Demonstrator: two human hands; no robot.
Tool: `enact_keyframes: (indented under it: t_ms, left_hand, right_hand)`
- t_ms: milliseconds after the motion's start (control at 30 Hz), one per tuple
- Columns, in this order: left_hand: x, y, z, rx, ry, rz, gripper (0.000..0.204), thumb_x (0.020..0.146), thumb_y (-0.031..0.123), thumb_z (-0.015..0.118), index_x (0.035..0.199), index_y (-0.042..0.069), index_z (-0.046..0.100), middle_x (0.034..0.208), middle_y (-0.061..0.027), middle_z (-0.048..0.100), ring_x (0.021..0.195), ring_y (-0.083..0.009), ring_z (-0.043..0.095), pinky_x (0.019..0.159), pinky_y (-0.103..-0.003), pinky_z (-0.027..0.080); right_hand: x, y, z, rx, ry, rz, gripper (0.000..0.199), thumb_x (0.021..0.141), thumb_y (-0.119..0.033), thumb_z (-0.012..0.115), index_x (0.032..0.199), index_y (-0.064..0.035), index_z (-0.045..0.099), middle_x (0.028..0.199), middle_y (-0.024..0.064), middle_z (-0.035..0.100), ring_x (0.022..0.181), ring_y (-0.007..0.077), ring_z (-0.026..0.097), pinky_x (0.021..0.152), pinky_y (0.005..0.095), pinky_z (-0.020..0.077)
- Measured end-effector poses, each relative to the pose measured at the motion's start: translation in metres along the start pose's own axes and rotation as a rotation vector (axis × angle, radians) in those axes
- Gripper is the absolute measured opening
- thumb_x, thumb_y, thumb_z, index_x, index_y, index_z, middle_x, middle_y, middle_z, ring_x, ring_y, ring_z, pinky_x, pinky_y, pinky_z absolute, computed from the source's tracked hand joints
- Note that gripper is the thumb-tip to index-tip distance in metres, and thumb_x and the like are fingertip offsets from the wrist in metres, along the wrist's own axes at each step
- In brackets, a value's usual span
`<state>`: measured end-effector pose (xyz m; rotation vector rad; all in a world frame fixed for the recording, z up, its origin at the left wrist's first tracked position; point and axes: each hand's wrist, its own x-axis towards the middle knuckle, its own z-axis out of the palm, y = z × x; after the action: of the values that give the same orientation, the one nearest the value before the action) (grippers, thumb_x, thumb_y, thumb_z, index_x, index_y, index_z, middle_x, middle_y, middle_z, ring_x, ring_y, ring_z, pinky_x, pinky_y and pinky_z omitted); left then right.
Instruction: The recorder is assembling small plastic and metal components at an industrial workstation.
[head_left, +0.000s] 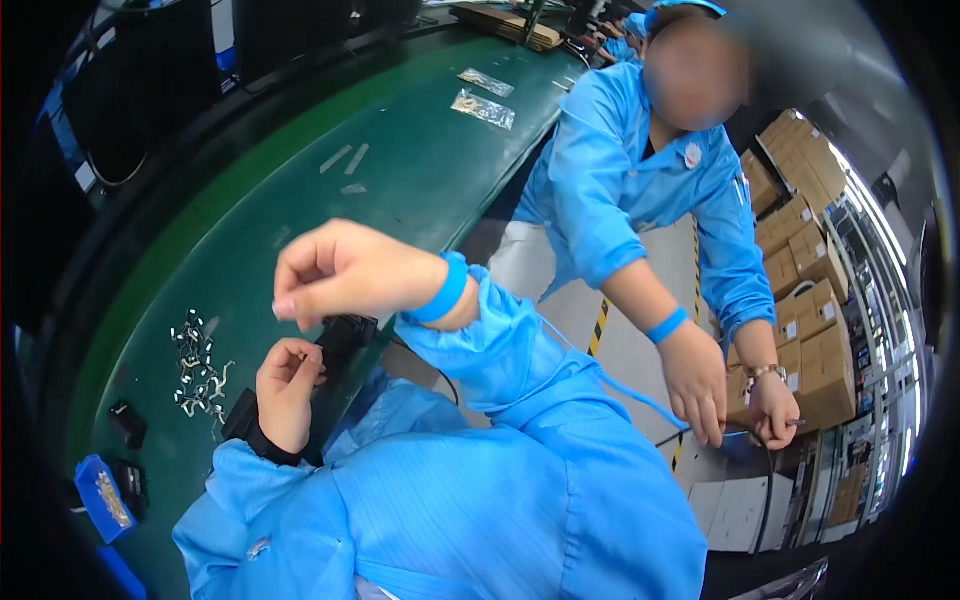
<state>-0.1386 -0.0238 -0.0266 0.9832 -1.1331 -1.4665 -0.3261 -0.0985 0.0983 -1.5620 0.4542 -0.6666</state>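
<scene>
My right hand (355,272), with a blue strap on its wrist, is raised over the green table. Its fingers curl in toward the thumb, and whatever they hold, if anything, cannot be made out. Lower and nearer to me is my left hand (288,392), a black band round its wrist. Its thumb and forefinger are pinched together; nothing I can name shows between them. A black device (347,333) sits just below my right hand, beside my left fingertips. Left of my hands lies a loose pile of small white-and-black wired parts (200,365).
A blue bin (103,498) of small parts and a black block (127,425) are at the near left. Clear bags (482,109) lie farther along the green table (400,165). On the right a co-worker (640,170) leans in, holding a cable, before stacked cartons (815,320).
</scene>
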Motion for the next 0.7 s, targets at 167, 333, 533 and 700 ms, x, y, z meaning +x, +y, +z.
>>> enact_keyframes:
  t_ms: [167,333,533,700]
  left_hand:
    - [-0.001,0.002,-0.005,-0.04,-0.068,0.06,0.006,0.092,0.008,0.062,0.097,0.005,0.059,0.09,-0.0003,0.062,0.083,-0.0081,0.058,0.074,-0.023,0.046]
    - [0.001,0.002,-0.005,-0.097,-0.027,0.068,0.015,0.092,0.003,0.059,0.107,0.003,0.056,0.093,-0.0031,0.063,0.085,-0.0094,0.059,0.077,-0.023,0.047]
    - [0.004,0.008,0.002,-0.084,0.113,0.165,0.018,0.096,0.006,0.056,0.114,0.003,0.054,0.091,-0.0009,0.059,0.081,-0.0076,0.055,0.075,-0.022,0.045]
    - [0.007,0.001,-0.002,-0.063,0.096,0.1,0.015,0.097,0.009,0.056,0.111,0.006,0.056,0.09,0.0015,0.057,0.082,-0.0062,0.054,0.073,-0.022,0.045]
  right_hand:
    - [-0.015,0.012,0.022,0.108,-0.195,0.029,0.011,0.091,-0.01,0.068,0.091,0.0001,0.067,0.08,0.0019,0.066,0.075,0.006,0.059,0.067,0.0227,0.0479]
    - [-0.021,0.025,0.028,-0.212,-0.225,-0.058,0.009,0.089,-0.01,0.068,0.087,-0.0013,0.068,0.078,0.0018,0.067,0.074,0.0063,0.06,0.066,0.0246,0.0484]
    - [-0.039,0.081,0.003,0.274,-0.053,0.097,0.012,0.089,-0.011,0.07,0.093,-0.0005,0.066,0.085,0.0034,0.067,0.076,0.0099,0.064,0.069,0.0234,0.0513]
    - [-0.035,0.098,-0.046,0.272,-0.011,0.086,0.013,0.091,-0.013,0.065,0.092,-0.0003,0.067,0.081,0.005,0.067,0.073,0.0085,0.063,0.066,0.0218,0.0506]
